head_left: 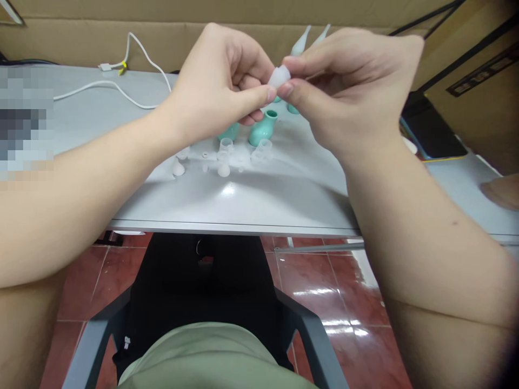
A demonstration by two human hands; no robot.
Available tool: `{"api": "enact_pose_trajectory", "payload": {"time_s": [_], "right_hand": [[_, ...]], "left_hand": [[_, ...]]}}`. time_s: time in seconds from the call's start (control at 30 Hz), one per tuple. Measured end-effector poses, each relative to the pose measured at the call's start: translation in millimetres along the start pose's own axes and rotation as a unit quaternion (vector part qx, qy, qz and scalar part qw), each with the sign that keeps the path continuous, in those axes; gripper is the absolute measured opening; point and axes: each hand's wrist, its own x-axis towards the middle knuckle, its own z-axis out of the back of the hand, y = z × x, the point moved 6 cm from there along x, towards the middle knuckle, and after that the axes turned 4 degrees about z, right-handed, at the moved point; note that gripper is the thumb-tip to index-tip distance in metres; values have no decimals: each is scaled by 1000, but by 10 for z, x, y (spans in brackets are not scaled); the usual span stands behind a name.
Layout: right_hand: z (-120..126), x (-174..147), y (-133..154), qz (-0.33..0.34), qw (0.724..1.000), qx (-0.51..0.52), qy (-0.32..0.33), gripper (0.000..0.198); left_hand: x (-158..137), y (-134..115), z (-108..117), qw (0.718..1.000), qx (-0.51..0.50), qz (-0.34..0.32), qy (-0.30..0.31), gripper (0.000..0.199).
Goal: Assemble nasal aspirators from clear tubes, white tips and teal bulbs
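Between both hands, above the far part of the table, is a small translucent white plastic piece point(279, 77) with a rounded shape. My left hand point(231, 81) grips its left side with thumb and curled fingers. From the right, my right hand point(336, 81) pinches it between thumb and forefinger. Below the hands stands a teal bottle point(263, 128) with an open, tilted neck. A second teal bottle point(228, 132) is partly hidden by my left hand. Several small clear and white parts lie nearer, among them a white cone-shaped tip point(224, 169) and a clear cup-like piece point(265, 147).
Behind my right hand rise two pale pointed nozzles point(300, 42). A white cable point(117, 89) runs across the table's point(251, 208) back left. At the right lies a dark phone-like slab point(433, 129). Cardboard point(101, 38) lines the back, and chair arms point(312, 329) flank my lap.
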Motion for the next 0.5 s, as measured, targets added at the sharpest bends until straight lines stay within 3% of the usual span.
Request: {"api": "enact_pose_trajectory", "payload": {"time_s": [0.27, 0.5], "right_hand": [[-26, -51, 238, -73, 997, -23, 6, 32], [-43, -22, 254, -67, 998, 11, 15, 45]], "left_hand": [[-9, -12, 1, 999, 40, -6, 9, 86], [9, -15, -4, 1000, 14, 0, 18, 70]]}}
